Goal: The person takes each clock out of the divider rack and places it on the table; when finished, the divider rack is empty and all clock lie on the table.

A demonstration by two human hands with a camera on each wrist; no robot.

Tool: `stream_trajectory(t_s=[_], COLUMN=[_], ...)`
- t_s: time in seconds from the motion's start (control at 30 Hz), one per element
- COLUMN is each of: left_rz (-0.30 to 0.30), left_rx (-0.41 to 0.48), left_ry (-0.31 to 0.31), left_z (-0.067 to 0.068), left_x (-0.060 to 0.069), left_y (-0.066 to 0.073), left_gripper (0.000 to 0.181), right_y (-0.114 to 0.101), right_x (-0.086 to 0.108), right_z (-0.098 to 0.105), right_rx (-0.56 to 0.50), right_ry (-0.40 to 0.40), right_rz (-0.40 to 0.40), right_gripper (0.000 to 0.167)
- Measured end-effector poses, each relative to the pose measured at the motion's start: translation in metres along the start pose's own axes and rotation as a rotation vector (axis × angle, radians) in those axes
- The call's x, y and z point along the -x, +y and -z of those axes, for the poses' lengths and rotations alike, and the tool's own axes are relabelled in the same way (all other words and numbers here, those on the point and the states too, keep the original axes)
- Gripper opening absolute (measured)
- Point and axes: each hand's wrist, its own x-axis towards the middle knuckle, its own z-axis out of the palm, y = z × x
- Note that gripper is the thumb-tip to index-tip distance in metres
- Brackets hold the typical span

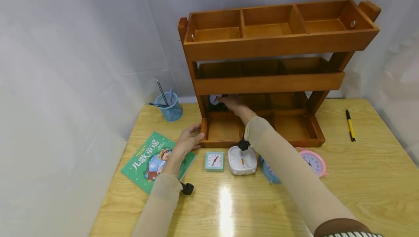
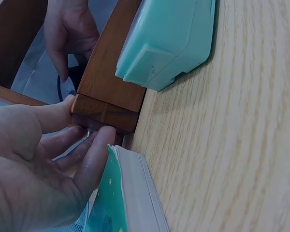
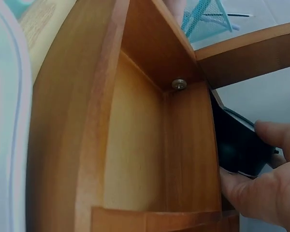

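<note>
A brown wooden three-tier shelf stands at the back of the table. My left hand grips the left front corner of its lowest tier, thumb on top and fingers around the side, as the left wrist view shows. Reaching under the middle tier, my right hand holds a black clock with a pale face, at the left rear compartment. Its lower part is hidden behind a wooden divider. In front of the shelf stand a mint square clock, a white clock, a blue clock and a pink clock.
A green book lies partly under my left forearm. Behind it stands a blue mesh pen cup with pencils and pens. To the shelf's right lies a yellow-and-black pen. My right forearm partly covers the blue and pink clocks.
</note>
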Motion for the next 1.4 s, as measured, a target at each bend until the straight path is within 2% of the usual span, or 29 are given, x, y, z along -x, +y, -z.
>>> stream_trajectory(t_s=[0.17,0.33,0.47,0.6,0.83,0.9,1.13,1.4], left_rz=[-0.001,-0.003,0.002,0.007,0.005,0.006,0.0,-0.022], left_rx=[0.006,-0.004,-0.011,-0.012,-0.01,-0.014,-0.021,-0.022], left_ry=[-0.005,-0.012,-0.006,-0.014,-0.009,-0.005,-0.003,0.001], left_z=[0.0,0.002,0.006,0.009,0.012,0.012,0.013,0.016], left_x=[-0.001,-0.001,-0.001,0.0,-0.003,-0.003,-0.006,-0.009], left_y=[0.0,0.001,0.002,0.003,0.001,0.001,0.0,-0.003], left_gripper=[0.055,0.055,0.055,0.056,0.056,0.056,0.055,0.056], right_y=[-0.005,-0.016,-0.024,-0.026,-0.021,-0.02,-0.011,0.002], right_x=[0.002,0.012,0.023,0.032,0.053,0.06,0.09,0.124], right_z=[0.001,0.005,0.01,0.013,0.024,0.028,0.047,0.071], right_rx=[-0.141,-0.289,-0.368,-0.387,-0.451,-0.468,-0.511,-0.497], right_ry=[0.003,0.041,0.03,0.022,-0.089,-0.122,-0.202,-0.241], right_rz=[-0.052,-0.093,-0.104,-0.116,-0.082,-0.083,-0.096,-0.097], right_gripper=[0.055,0.067,0.068,0.062,0.048,0.051,0.086,0.083])
